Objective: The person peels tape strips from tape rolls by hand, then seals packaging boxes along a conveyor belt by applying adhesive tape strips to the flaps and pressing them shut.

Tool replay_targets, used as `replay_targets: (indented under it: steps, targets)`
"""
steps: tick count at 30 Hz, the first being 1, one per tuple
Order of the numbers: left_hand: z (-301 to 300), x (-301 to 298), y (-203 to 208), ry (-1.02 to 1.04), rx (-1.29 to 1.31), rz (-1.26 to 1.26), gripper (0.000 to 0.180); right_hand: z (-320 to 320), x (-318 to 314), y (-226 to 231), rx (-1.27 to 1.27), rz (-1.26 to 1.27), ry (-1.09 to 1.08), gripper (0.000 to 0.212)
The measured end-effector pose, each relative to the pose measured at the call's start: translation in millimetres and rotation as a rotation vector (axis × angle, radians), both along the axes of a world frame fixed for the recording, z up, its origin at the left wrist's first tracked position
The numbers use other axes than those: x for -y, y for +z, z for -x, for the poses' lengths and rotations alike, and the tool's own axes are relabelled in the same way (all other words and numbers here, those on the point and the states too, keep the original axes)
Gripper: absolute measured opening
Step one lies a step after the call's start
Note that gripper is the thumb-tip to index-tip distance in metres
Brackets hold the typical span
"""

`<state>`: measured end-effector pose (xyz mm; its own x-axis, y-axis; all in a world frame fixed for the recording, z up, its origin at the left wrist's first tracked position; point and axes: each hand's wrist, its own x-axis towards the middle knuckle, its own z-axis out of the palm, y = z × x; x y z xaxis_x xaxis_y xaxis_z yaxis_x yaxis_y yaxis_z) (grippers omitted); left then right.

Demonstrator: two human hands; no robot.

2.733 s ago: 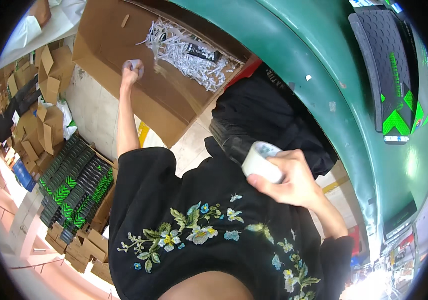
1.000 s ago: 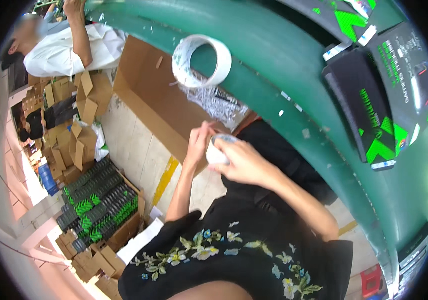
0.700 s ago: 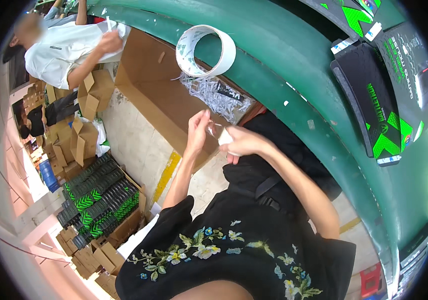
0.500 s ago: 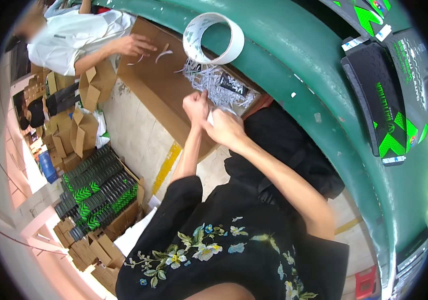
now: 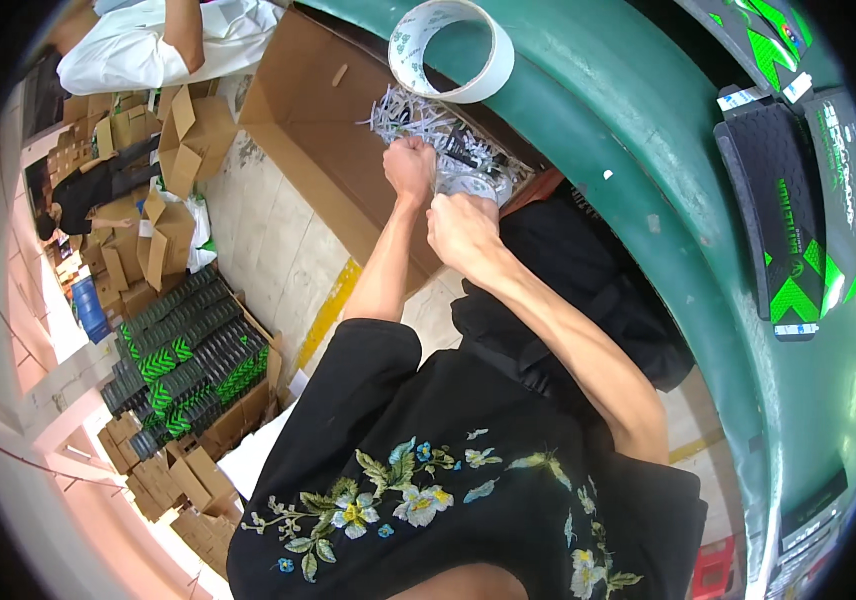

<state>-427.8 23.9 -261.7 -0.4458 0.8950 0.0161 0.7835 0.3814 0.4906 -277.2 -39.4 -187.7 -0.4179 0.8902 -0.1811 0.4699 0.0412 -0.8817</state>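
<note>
My left hand [image 5: 410, 165] is a closed fist at the edge of the shredded white paper [image 5: 418, 110] in an open cardboard box [image 5: 313, 130]. My right hand [image 5: 463, 225] is closed just beside and below it. Between the two hands sits a small clear-wrapped white packet [image 5: 470, 186], and both hands pinch it over the paper shreds. Most of the packet is hidden by my fingers.
A big roll of white tape [image 5: 453, 50] lies on the curved green table [image 5: 648, 180]. Black-and-green flat packs [image 5: 798, 220] rest at the table's right. A black bag [image 5: 588, 290] sits under it. Floor cartons hold black-green items [image 5: 188, 360]. A person in white [image 5: 148, 45] works upper left.
My hands went from apart, the right one carrying the white packet, to meeting in front of me. They then moved together up to the paper shreds in the box.
</note>
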Motion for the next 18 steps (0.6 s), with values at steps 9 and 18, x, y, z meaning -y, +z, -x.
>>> replay_targets:
  steps: [9,18]
  targets:
    - [-7.7,-2.3,-7.4,-0.094,-0.065,-0.131,0.017,-17.8,8.5,12.6,-0.016,-0.010,0.062,0.019]
    - [51.9,0.9,141.2,-0.554,0.563,0.254,0.040,-62.0,9.5,59.9,-0.059,-0.400,0.201,0.029]
